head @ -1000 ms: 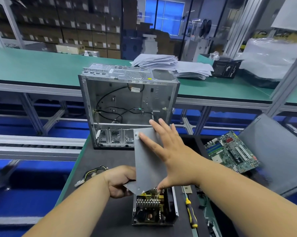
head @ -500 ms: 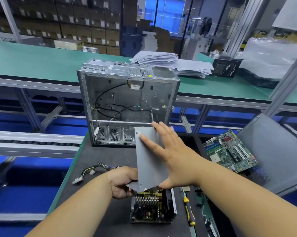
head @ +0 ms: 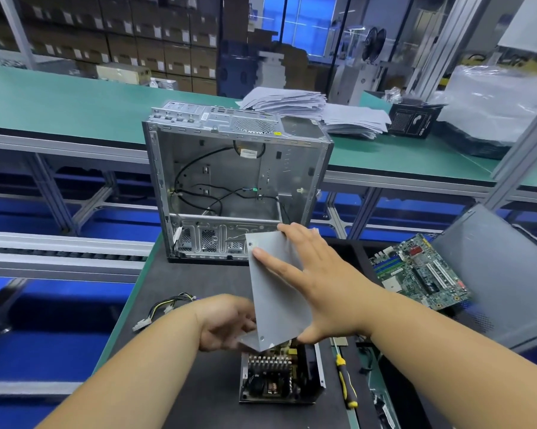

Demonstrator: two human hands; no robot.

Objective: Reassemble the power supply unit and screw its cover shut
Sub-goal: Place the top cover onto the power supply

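Note:
The open power supply unit (head: 276, 377) lies on the black mat near me, its heatsink and circuit parts exposed. Above it I hold the grey metal cover (head: 275, 292) tilted up on edge. My left hand (head: 227, 323) grips the cover's lower left side from behind. My right hand (head: 319, 286) lies flat on the cover's face with straight, spread fingers, its thumb at the lower edge. A yellow-and-black screwdriver (head: 344, 382) lies on the mat just right of the unit. The unit's cable bundle (head: 165, 308) trails off to the left.
An empty computer case (head: 233, 187) stands open-side toward me at the mat's far end. A green motherboard (head: 421, 274) lies to the right, beside a grey side panel (head: 502, 274). Stacked papers (head: 316, 109) and a black box (head: 414, 119) sit on the green bench behind.
Both hands and the cover keep the same hold; the view has drifted slightly, showing more of the cable bundle at the left.

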